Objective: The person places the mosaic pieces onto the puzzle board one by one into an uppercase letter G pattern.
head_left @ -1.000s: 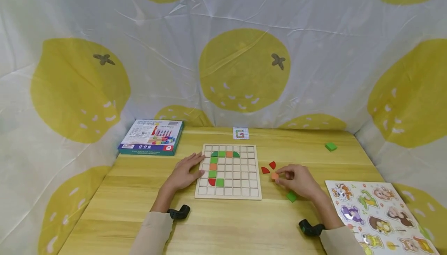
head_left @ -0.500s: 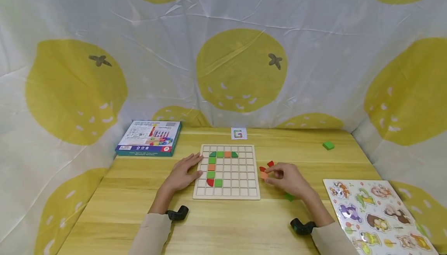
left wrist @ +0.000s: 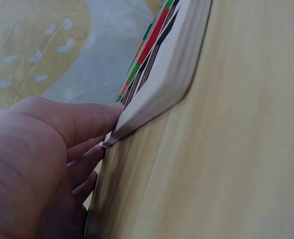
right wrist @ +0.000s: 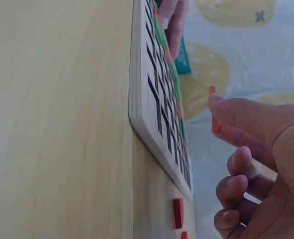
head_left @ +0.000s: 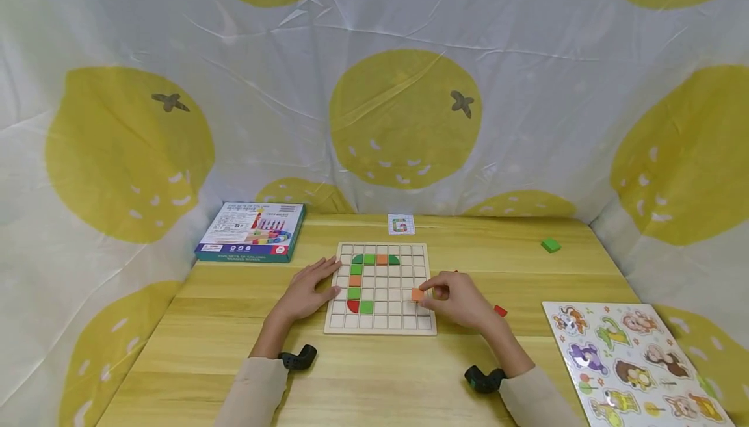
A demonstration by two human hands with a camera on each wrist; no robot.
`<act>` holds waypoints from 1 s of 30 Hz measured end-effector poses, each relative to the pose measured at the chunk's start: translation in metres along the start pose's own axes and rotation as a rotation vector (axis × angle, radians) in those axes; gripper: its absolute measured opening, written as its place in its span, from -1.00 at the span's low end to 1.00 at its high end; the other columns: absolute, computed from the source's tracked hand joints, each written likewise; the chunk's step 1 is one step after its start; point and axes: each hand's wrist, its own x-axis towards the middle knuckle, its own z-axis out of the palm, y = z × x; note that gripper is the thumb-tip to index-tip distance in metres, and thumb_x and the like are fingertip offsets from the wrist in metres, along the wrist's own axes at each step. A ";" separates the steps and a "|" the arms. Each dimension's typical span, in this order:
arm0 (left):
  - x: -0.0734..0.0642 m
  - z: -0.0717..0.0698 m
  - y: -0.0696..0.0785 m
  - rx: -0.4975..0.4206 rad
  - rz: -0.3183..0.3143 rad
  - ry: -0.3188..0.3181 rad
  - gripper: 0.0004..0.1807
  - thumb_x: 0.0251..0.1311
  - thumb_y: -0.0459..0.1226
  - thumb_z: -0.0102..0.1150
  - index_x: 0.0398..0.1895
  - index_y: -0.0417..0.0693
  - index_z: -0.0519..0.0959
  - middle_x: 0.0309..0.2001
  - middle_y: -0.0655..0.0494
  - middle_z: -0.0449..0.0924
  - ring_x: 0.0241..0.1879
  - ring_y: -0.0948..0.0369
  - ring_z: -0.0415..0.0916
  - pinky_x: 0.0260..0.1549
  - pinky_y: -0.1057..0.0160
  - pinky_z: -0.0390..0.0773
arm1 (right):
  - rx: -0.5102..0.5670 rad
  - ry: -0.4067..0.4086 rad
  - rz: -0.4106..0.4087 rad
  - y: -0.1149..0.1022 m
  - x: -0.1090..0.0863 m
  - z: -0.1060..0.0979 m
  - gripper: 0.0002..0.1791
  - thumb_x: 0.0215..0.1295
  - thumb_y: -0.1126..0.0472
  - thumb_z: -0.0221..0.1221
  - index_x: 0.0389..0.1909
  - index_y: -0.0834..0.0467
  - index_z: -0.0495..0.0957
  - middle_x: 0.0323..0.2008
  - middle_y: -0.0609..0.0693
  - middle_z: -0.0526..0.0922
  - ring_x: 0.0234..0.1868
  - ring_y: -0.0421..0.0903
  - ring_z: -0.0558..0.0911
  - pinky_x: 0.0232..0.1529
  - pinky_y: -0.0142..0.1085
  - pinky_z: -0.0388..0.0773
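Note:
My right hand pinches an orange square tile between thumb and index finger, over the right columns of a wooden grid board. In the right wrist view the tile stands on edge in the pinch, apart from the board; the other fingers curl loosely. My left hand rests at the board's left edge, its thumb touching the rim. Green, orange and red tiles lie in the grid, forming a top row, a left column and a short bottom piece, with a green square at its end.
A small card printed with a tiled G lies behind the board. A boxed set sits back left. One green block is back right. A red piece shows beside my right wrist; an animal puzzle board lies front right.
My right hand has carried the orange tile leftward from the table beside the board to above its right columns. A red piece now shows by the right wrist. My left hand stays put.

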 end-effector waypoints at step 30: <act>0.000 0.002 -0.001 0.014 -0.010 0.005 -0.31 0.44 -0.02 0.15 0.59 0.12 0.28 0.63 0.09 0.14 0.65 -0.09 -0.06 0.56 -0.31 -0.11 | -0.027 -0.057 -0.002 -0.027 0.025 0.063 -0.80 0.19 0.09 0.48 -0.18 0.02 0.81 -0.60 -0.19 0.43 -0.50 -0.27 0.37 -0.45 -0.45 0.29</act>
